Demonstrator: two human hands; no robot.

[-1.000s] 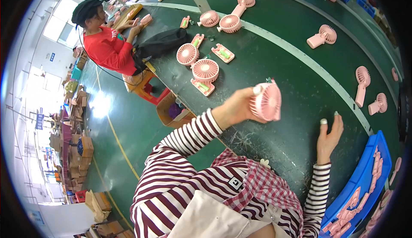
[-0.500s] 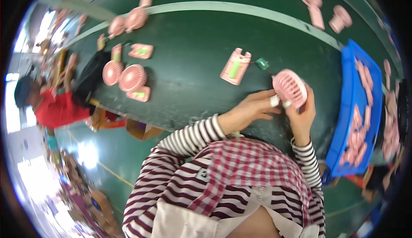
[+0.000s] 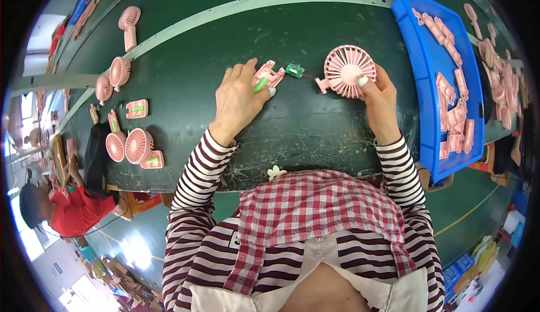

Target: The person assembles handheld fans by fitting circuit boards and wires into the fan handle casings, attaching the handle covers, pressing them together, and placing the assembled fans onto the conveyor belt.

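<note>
My left hand point(image 3: 235, 99) is closed round a pink fan handle shell point(image 3: 269, 75), partly covered by the fingers, with a green strip point(image 3: 260, 85) inside it. In my right hand point(image 3: 381, 103) is a round pink fan head point(image 3: 344, 64); the thumb presses on its slatted grille and the fingers go behind its edge. A short pink neck point(image 3: 322, 85) sticks out from the fan head toward the left. Between the two parts lies a small green circuit board point(image 3: 294, 70), with a thin dark red wire running toward the fan head.
A blue bin point(image 3: 428, 87) holding pink shell pieces point(image 3: 453, 107) stands at the right. On the left of the green table point(image 3: 270, 28) are pink fan heads point(image 3: 138, 145) with handle shells. A pale strip point(image 3: 247, 4) crosses the far side. Farther left is a person in red point(image 3: 84, 213).
My left hand has moved left and taken hold of the handle shell. My right hand has turned the fan head so its grille faces up. The whole view has shifted.
</note>
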